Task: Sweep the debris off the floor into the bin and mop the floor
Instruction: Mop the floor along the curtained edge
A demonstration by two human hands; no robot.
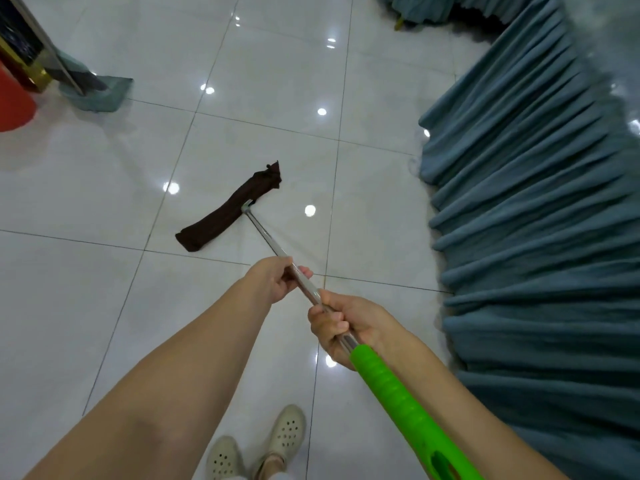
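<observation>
Dark brown mop head [228, 209], green handle grip [398, 393], teal pleated curtain [540, 202]

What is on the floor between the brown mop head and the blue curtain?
In the head view, only bare shiny floor tiles lie between the mop head and the curtain; nothing else shows there.

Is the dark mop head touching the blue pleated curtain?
Apart. The head view shows bare tile between the mop head and the curtain.
</observation>
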